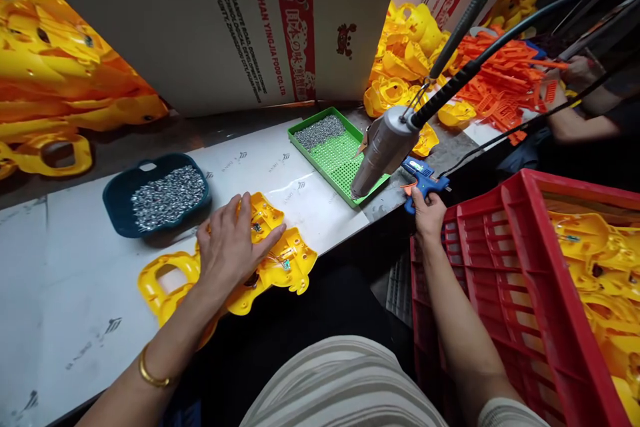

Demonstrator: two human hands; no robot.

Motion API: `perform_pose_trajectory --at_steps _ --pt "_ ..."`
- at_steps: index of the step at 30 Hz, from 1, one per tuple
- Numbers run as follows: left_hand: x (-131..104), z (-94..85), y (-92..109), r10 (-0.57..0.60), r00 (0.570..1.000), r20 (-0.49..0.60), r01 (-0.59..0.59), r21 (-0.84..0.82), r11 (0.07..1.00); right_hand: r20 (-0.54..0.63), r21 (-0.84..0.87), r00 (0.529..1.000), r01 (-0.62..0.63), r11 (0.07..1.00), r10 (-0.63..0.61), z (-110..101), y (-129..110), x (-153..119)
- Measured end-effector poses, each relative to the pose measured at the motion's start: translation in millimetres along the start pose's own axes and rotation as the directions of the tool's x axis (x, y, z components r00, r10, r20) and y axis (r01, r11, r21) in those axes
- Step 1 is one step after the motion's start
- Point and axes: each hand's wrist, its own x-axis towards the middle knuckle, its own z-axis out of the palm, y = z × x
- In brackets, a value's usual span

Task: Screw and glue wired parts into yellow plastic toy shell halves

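My left hand (227, 247) lies palm down over yellow plastic shell parts (297, 260), its fingers stretched and the thumb spread to the right. The shells sit at the front edge of the white-covered table; inside them are thin wires and a small green circuit board (287, 265). A loop-shaped yellow part (150, 283) shows left of the wrist. At the table edge on the right, my right hand (429, 215) is wrapped round the handle of a blue glue gun (425, 177) with an orange trigger. Part of the shells is hidden under my left hand.
Behind the shells stands a dark teal tray (117, 203) of small screws. A green perforated tray (313, 153) holds more screws. Over it hangs a grey power screwdriver (385, 147). A red crate (530, 267), a cardboard box (340, 73), orange parts (485, 73) and a co-worker's arm (580, 123) are nearby.
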Motion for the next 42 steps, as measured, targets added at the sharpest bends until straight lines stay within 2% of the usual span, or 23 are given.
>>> perform_pose_trajectory --at_steps 4,7,12,15,17,20,21,23,25,26,27,28,30,31,33,35,38,40,42 --pt "1.1 -0.6 -1.4 0.008 1.0 0.025 -0.008 0.011 1.0 0.035 -0.023 0.999 -0.02 1.0 0.021 -6.8 1.4 13.9" --pt "0.6 -0.6 -3.0 0.023 1.0 -0.007 -0.023 -0.012 1.0 0.048 -0.116 0.999 0.01 0.993 -0.004 -12.2 -2.6 20.9" --pt "1.3 5.8 -6.7 0.078 0.994 -0.073 -0.084 -0.086 0.993 0.024 -0.266 0.999 0.046 0.963 -0.041 -14.5 -9.8 33.0" --pt "0.5 6.2 -6.8 0.072 0.995 -0.069 -0.079 -0.096 0.992 -0.009 -0.315 0.999 0.029 0.949 -0.033 -21.3 -11.2 36.5" --pt "-5.2 0.5 -7.8 0.069 0.996 -0.06 -0.074 -0.092 0.993 -0.056 -0.339 0.998 0.014 0.941 -0.036 -27.6 -13.6 28.9" --pt "-24.0 -12.1 -14.0 0.096 0.994 -0.059 -0.102 -0.099 0.99 -0.111 -0.349 0.988 0.062 0.935 -0.107 -31.3 -24.2 -2.3" --pt "-32.6 -15.2 -16.8 0.104 0.993 -0.062 -0.11 -0.101 0.989 -0.095 -0.326 0.975 0.16 0.932 -0.2 -30.2 -30.6 -17.3" --pt "-52.0 -16.7 -22.0 0.102 0.991 -0.086 -0.11 -0.095 0.989 0.102 -0.202 0.948 0.317 0.926 -0.302 -23.8 -48.6 -51.3" --pt "-71.7 -11.1 -25.0 0.077 0.989 -0.127 -0.088 -0.085 0.992 0.291 -0.076 0.884 0.403 0.912 -0.367 -11.4 -72.2 -85.7" --pt "-80.6 -6.2 -25.5 0.061 0.988 -0.141 -0.073 -0.084 0.994 0.393 -0.007 0.828 0.438 0.899 -0.4 -2.9 -84.9 -101.2" --pt "-88.2 -0.7 -25.6 0.043 0.988 -0.15 -0.056 -0.087 0.995 0.512 0.06 0.74 0.477 0.877 -0.437 6.9 -97.3 -114.7" --pt "-94.3 4.9 -25.3 0.023 0.988 -0.151 -0.038 -0.095 0.995 0.618 0.122 0.624 0.524 0.843 -0.478 17.6 -108.7 -126.1" --pt "-102.2 14.3 -23.9 -0.014 0.99 -0.14 -0.002 -0.119 0.993 0.71 0.242 0.424 0.602 0.761 -0.562 39.3 -126.8 -143.9" --pt "-104.3 17.5 -23.1 -0.03 0.991 -0.134 0.012 -0.133 0.991 0.729 0.285 0.343 0.635 0.718 -0.592 49.4 -133.0 -151.4" --pt "-105.9 21.0 -21.6 -0.052 0.99 -0.13 0.031 -0.158 0.987 0.746 0.322 0.229 0.698 0.64 -0.625 66.5 -140.8 -166.3" --pt "-106.1 21.7 -20.5 -0.063 0.989 -0.13 0.039 -0.175 0.984 0.782 0.282 0.153 0.778 0.562 -0.604 79.6 -144.6 -182.0" --pt "-106.4 21.4 -19.2 -0.077 0.989 -0.125 0.052 -0.19 0.98 0.855 0.168 0.093 0.881 0.442 -0.51 93.7 -148.0 -201.4" --pt "-107.1 21.6 -18.5 -0.086 0.988 -0.131 0.059 -0.198 0.978 0.884 0.137 0.07 0.907 0.399 -0.463 98.8 -149.6 -205.5" --pt "-107.9 22.0 -18.3 -0.09 0.985 -0.146 0.059 -0.203 0.977 0.886 0.133 0.084 0.897 0.422 -0.457 98.5 -149.9 -200.3"
